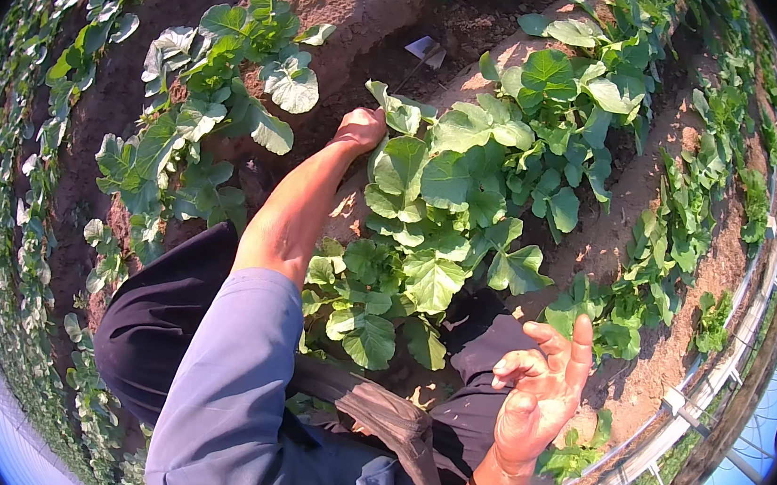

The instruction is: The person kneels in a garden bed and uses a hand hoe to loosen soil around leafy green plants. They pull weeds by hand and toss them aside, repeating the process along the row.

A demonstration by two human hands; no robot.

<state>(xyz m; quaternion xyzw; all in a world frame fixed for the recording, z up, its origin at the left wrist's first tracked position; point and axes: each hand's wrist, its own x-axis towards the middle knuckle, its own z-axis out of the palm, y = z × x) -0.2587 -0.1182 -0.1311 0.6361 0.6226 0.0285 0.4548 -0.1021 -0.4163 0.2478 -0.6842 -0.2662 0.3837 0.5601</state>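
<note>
My left hand (361,129) reaches forward, closed around the handle of what looks like a small hand hoe. The grip is hidden by my fingers and a leaf. A thin shaft runs from there to the pale metal blade (425,51), which rests on dark soil in the furrow. Just right of that fist grow broad-leaved green plants (448,178), perhaps radish or another brassica. My right hand (543,394) is raised over my right knee, palm turned up, fingers apart and partly curled, with nothing in it.
Another leafy row (173,127) runs on the left, with more rows beyond. My dark-trousered left knee (156,324) is beside the plants. A brown strap or cloth (378,405) crosses before my body. A pale rail (693,388) of a structure curves along the right edge.
</note>
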